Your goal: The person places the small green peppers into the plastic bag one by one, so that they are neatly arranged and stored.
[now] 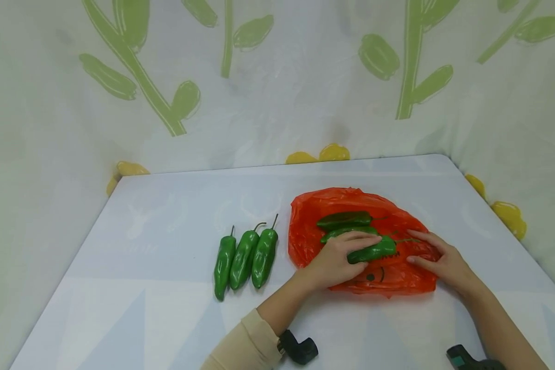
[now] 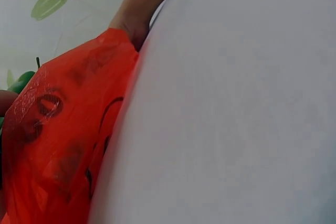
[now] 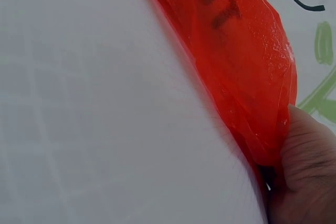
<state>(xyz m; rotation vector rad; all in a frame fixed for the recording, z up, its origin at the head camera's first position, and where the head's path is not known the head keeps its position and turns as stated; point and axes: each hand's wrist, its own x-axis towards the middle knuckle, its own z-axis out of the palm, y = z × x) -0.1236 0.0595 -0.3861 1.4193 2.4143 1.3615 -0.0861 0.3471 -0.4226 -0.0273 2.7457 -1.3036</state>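
Observation:
A crinkled red plastic bag [image 1: 314, 205] lies on the right half of the table, with dark print on its near side. Three green chili peppers lie across it: a far pepper [image 1: 344, 220], a middle pepper [image 1: 347, 232] partly hidden by my left hand, and a near pepper [image 1: 379, 247]. My left hand [image 1: 335, 259] holds the near pepper between thumb and fingers. At the bag's right end, my right hand [image 1: 448, 264] grips the red plastic; the right wrist view shows its thumb [image 3: 304, 140] against the bag's edge, the other fingers hidden.
Left of the bag, three more green chili peppers [image 1: 242, 259] lie side by side, stems pointing away. The white table [image 1: 166, 221] ends at a far edge before a curtain [image 1: 277, 103] printed with green leaves. Dark wrist devices [image 1: 300, 349] show near the bottom.

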